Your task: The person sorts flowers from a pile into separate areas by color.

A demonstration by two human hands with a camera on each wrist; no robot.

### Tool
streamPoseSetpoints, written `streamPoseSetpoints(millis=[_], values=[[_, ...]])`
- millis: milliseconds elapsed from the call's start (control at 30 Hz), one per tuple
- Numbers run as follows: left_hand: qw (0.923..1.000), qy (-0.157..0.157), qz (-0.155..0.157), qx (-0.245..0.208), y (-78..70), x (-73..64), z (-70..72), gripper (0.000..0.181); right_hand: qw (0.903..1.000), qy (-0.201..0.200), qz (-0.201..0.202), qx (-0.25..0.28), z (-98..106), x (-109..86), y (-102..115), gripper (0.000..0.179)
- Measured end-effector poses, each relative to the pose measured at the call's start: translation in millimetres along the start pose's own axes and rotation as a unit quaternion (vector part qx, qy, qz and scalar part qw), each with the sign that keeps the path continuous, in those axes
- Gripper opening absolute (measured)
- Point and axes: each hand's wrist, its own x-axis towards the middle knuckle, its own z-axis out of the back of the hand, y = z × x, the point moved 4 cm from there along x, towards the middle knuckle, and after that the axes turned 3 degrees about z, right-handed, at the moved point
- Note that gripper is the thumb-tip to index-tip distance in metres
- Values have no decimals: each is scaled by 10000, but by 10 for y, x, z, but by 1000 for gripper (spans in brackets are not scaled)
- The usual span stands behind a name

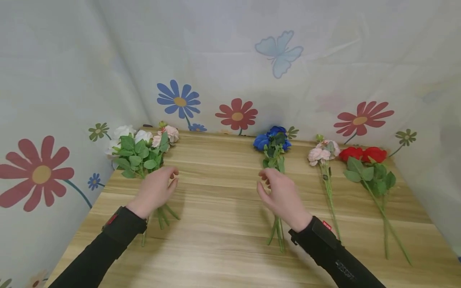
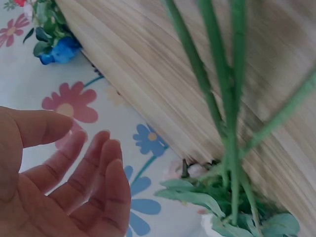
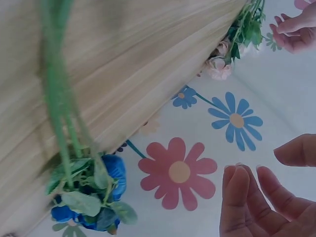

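Note:
My left hand (image 1: 156, 190) hovers over the stems of a bunch of white flowers (image 1: 124, 131) and pink flowers (image 1: 171, 134) with green leaves (image 1: 136, 161), lying at the table's left. In the left wrist view its fingers (image 2: 94, 168) are loosely bent with nothing between them, beside the green stems (image 2: 229, 98). Over the stems of a blue flower bunch (image 1: 262, 142) is my right hand (image 1: 282, 196), partly hiding them in the head view. The right wrist view shows this hand's fingers (image 3: 237, 192) relaxed and holding nothing, with the blue blooms (image 3: 116, 177) to one side.
Right of the blue bunch lie pink flowers (image 1: 317, 155) on long stems, then red roses (image 1: 374, 154) with crossed stems. Everything rests on a wooden table (image 1: 216, 224). A pale cloth (image 1: 216, 52) printed with flowers and a butterfly hangs along its back and sides.

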Motion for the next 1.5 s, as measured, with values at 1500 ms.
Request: streamPoseSetpoints(millis=[1500], values=[[9976,479,23,509,646,-191,-196,13,9923,1015,493,520,-670,334,460,17]])
